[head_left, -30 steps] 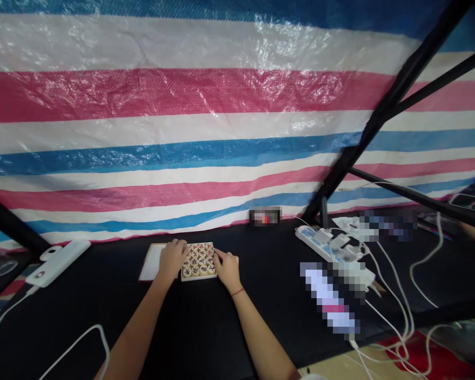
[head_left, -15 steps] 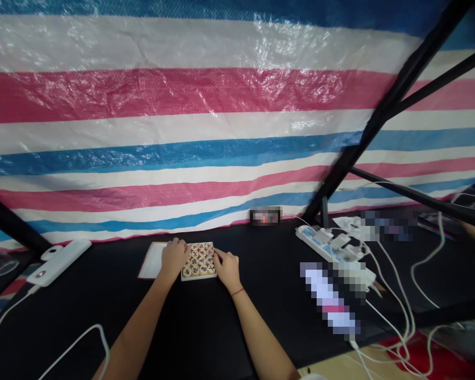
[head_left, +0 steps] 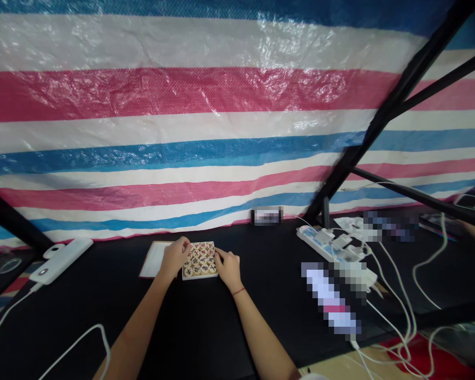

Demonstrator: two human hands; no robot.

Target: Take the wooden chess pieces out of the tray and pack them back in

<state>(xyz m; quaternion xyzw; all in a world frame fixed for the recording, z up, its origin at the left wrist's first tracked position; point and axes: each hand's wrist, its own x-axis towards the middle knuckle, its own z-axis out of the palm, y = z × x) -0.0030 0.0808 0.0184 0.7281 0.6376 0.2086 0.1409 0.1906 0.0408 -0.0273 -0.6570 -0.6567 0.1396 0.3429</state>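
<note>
A shallow open box [head_left: 200, 277] lies on the black table, filled with rows of round xiangqi pieces [head_left: 203, 260] marked in red and black characters. My left hand [head_left: 174, 257] is over the box's left side, fingers bent together at the far left pieces; whatever lies between the fingertips is hidden. Along the right wall, my right hand [head_left: 228, 268] grips the box, with its forefinger stretched to the far right corner. Left of the box is a flat white lid-like panel with a brown edge [head_left: 153, 259], partly covered by my left hand.
A white device with a cable [head_left: 61, 261] lies at the left. To the right are a power strip [head_left: 320, 240] with plugs, a blurred-out phone-like object [head_left: 330, 301] and loose white cables [head_left: 409, 311]. Black frame bars [head_left: 340, 169] stand before a striped tarp [head_left: 182, 126].
My left fingers have lifted and drawn together slightly at the box's far left corner. My right hand stays at the right wall. The view has shifted a little.
</note>
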